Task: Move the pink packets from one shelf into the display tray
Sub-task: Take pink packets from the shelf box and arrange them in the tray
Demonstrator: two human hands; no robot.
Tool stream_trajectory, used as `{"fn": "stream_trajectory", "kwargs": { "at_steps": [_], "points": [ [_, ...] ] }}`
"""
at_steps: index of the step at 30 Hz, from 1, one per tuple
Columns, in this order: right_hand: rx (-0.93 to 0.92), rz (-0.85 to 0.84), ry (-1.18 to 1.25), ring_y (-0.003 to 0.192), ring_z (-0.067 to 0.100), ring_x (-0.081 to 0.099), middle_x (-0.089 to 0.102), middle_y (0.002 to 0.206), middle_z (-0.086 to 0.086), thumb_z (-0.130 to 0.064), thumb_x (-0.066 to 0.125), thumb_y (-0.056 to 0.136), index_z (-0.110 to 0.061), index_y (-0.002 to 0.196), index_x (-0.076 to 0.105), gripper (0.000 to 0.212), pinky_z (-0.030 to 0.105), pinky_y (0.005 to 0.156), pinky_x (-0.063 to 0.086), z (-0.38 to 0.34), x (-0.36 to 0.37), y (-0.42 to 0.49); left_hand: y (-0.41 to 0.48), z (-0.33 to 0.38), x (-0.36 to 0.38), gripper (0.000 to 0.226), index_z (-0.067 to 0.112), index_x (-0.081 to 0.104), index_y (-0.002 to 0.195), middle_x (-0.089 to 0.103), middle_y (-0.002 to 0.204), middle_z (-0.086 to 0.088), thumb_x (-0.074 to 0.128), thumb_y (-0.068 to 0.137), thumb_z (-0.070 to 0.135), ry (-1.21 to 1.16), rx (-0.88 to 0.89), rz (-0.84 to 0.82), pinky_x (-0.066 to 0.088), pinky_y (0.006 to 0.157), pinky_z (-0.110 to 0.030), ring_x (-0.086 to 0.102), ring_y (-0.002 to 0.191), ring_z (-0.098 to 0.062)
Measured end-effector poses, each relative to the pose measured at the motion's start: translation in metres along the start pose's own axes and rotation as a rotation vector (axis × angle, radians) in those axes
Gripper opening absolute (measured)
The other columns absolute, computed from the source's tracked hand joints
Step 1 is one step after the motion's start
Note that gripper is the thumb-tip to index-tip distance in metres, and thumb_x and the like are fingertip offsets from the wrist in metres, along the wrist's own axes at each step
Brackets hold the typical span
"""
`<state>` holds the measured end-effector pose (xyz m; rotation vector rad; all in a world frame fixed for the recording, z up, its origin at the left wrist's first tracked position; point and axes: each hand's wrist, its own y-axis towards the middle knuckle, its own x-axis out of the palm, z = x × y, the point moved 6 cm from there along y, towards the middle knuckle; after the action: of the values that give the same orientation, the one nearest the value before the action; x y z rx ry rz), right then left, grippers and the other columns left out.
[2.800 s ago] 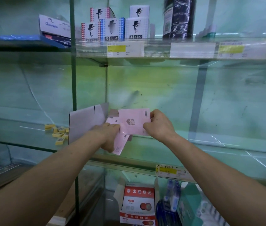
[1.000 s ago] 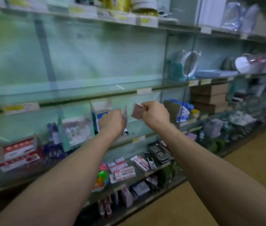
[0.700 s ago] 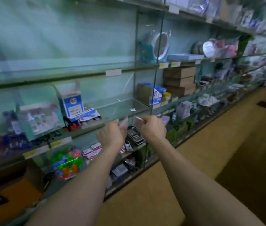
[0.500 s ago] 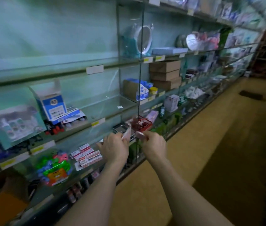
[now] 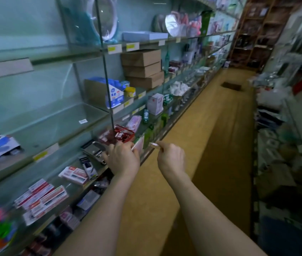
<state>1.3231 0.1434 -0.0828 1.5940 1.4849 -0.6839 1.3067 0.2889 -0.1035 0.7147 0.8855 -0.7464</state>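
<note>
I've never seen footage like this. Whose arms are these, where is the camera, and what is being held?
There is no machine here. These are a person's two bare arms, filmed by one wide-angle camera worn on the head and looking forward and down. That is why the arms reach in from the bottom edge and the aisle looks bent.

The left hand pinches pink packets; I cannot tell how many. The right hand pinches a thin packet, seen edge-on.

Along the left run glass shelves full of goods. Among them are brown cardboard boxes, red-and-white boxes and a red container just beyond the hands. The picture is blurred, so the labels cannot be read. A tan floor runs down the aisle.
</note>
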Motion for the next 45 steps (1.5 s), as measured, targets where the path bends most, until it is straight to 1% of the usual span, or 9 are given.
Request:
{"fn": "stream_trajectory", "kwargs": {
  "at_steps": [5,8,10,14,18,25,31,37,45],
  "points": [
    [0.070,0.007,-0.009,0.093,0.030,0.062,0.069,0.095,0.010,-0.004,0.045,0.091,-0.014,0.105,0.069,0.030,0.035,0.081,0.047,0.013,-0.001,0.055,0.055,0.040,0.022,0.023,0.027,0.070,0.108,0.066,0.111,0.000,0.057,0.090,0.032,-0.060,0.049,0.000,0.030,0.094,-0.040,0.048,0.113,-0.024],
    [0.101,0.019,0.015,0.096,0.029,0.062,0.070,0.099,0.010,-0.010,0.045,0.094,-0.014,0.109,0.069,0.028,0.037,0.087,0.049,0.023,-0.002,0.080,0.078,0.060,0.040,0.023,0.025,0.069,0.109,0.065,0.112,-0.002,0.057,0.091,0.032,-0.077,0.073,-0.029,0.029,0.096,-0.041,0.048,0.113,-0.025],
    [0.138,0.027,0.009,0.097,0.027,0.063,0.070,0.101,0.009,-0.009,0.044,0.095,-0.015,0.111,0.068,0.029,0.039,0.089,0.049,0.034,0.000,0.097,0.090,0.073,0.053,0.022,0.025,0.070,0.108,0.065,0.111,-0.002,0.058,0.090,0.031,-0.092,0.084,-0.051,0.029,0.096,-0.041,0.048,0.112,-0.025],
    [0.202,0.020,-0.045,0.102,0.027,0.060,0.068,0.106,0.008,-0.005,0.041,0.096,-0.024,0.122,0.063,0.039,0.038,0.091,0.048,0.061,0.005,0.127,0.110,0.099,0.076,0.021,0.024,0.070,0.105,0.065,0.108,-0.002,0.057,0.090,0.032,-0.101,0.129,-0.079,0.030,0.094,-0.042,0.048,0.110,-0.024],
    [0.275,0.048,-0.012,0.104,0.027,0.060,0.068,0.109,0.008,-0.005,0.044,0.095,-0.026,0.123,0.063,0.039,0.038,0.092,0.048,0.091,0.008,0.154,0.129,0.122,0.098,0.021,0.025,0.070,0.105,0.066,0.107,-0.002,0.058,0.090,0.033,-0.101,0.134,-0.094,0.030,0.093,-0.041,0.048,0.110,-0.024],
    [0.355,0.047,0.058,0.106,0.023,0.058,0.066,0.111,0.004,-0.009,0.048,0.097,-0.028,0.128,0.059,0.038,0.040,0.091,0.052,0.151,0.009,0.207,0.151,0.176,0.140,0.027,0.024,0.067,0.114,0.065,0.111,-0.001,0.058,0.091,0.034,-0.061,0.136,-0.121,0.029,0.101,-0.043,0.049,0.113,-0.023],
    [0.321,0.020,0.059,0.104,0.021,0.059,0.065,0.111,0.003,-0.012,0.049,0.097,-0.028,0.128,0.058,0.037,0.039,0.090,0.052,0.215,-0.012,0.270,0.168,0.248,0.177,0.027,0.024,0.067,0.115,0.065,0.112,-0.001,0.059,0.091,0.034,-0.057,0.081,-0.098,0.029,0.099,-0.042,0.050,0.111,-0.022],
    [0.262,0.016,0.053,0.102,0.022,0.059,0.065,0.110,0.004,-0.010,0.047,0.097,-0.027,0.129,0.058,0.037,0.040,0.089,0.053,0.271,-0.041,0.327,0.180,0.322,0.207,0.027,0.024,0.066,0.115,0.064,0.109,-0.003,0.059,0.091,0.033,-0.064,0.008,-0.058,0.031,0.097,-0.042,0.049,0.109,-0.023],
    [0.207,-0.038,0.052,0.100,0.022,0.061,0.067,0.110,0.004,-0.007,0.046,0.097,-0.026,0.127,0.060,0.038,0.041,0.089,0.052,0.319,-0.037,0.389,0.209,0.372,0.249,0.026,0.025,0.067,0.113,0.066,0.107,0.000,0.059,0.090,0.035,-0.026,-0.044,-0.024,0.031,0.097,-0.042,0.050,0.107,-0.021]
  ]
}}
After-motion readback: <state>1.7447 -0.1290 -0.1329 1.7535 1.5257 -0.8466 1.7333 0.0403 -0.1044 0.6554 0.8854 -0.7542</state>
